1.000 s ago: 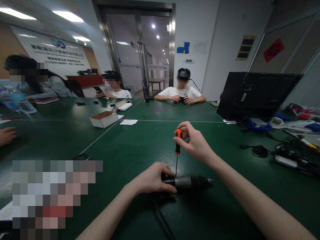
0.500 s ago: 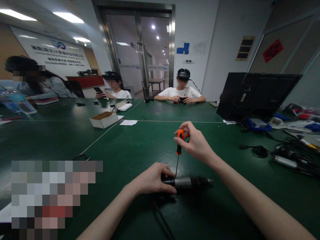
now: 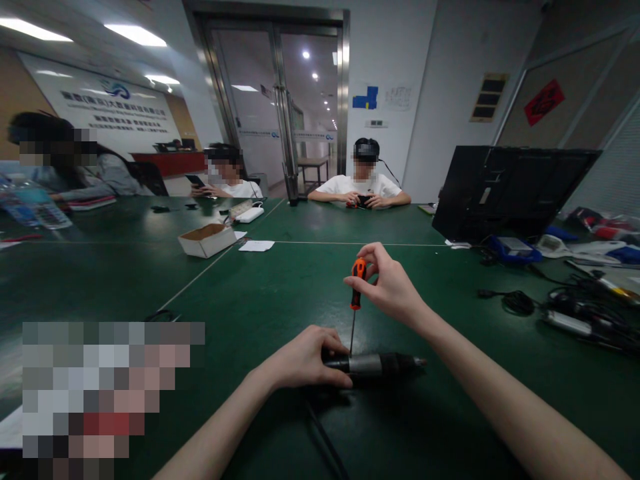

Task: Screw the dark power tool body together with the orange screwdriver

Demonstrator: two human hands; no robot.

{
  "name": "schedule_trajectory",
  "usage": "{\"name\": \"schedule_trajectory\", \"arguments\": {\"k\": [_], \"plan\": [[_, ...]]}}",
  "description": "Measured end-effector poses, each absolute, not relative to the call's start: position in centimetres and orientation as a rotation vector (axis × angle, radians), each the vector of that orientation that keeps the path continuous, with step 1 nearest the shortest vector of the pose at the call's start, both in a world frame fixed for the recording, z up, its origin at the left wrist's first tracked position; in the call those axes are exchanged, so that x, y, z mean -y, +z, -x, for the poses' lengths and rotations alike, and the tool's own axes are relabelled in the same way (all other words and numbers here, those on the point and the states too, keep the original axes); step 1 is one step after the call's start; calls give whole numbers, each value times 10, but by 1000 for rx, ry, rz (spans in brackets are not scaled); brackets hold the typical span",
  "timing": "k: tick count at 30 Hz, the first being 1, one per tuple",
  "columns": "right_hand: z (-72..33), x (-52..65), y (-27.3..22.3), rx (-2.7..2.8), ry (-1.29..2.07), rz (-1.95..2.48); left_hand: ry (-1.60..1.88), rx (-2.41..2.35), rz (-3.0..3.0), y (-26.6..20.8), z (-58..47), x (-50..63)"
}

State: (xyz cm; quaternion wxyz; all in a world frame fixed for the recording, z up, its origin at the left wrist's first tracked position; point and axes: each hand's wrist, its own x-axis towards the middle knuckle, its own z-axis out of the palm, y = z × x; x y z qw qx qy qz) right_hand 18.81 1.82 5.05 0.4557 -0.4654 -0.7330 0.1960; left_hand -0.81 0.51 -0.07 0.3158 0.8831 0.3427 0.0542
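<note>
My left hand [image 3: 317,357] is wrapped round the black rear part of a cylindrical corded power tool [image 3: 366,364], which lies on the green table with its narrow tip to the right. Its middle is a silver-grey band, and a black cable [image 3: 323,430] runs from under the hand toward me. In my right hand [image 3: 387,277] is a screwdriver [image 3: 356,285] with an orange and black handle, gripped between thumb and fingers. The screwdriver stands nearly upright, its thin shaft meeting the tool beside my left fingertips. Whether a screw sits under its tip is too small to tell.
A small open box [image 3: 207,241] and white paper [image 3: 257,246] lie beyond my hands. On the right are a large black monitor [image 3: 513,193], a blue device [image 3: 516,249] and coiled black cables [image 3: 520,302]. Several people sit round the green table [image 3: 280,287]; one is opposite me [image 3: 361,187].
The screwdriver handle has shifted slightly to the left and turned a little in my right fingers. My left hand and the power tool stay in place.
</note>
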Motion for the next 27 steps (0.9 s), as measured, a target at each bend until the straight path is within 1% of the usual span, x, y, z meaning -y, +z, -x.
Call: {"name": "schedule_trajectory", "arguments": {"k": [10,19,27], "plan": [[-189,-16,58,1902,535,1060,135,-899,-2301,1,8,-6],[-190,-18,55,1824,540,1103,132,-920,-2288,5,7,-3],[-190,-15,59,1918,557,1086,136,-915,-2276,1,8,-5]]}}
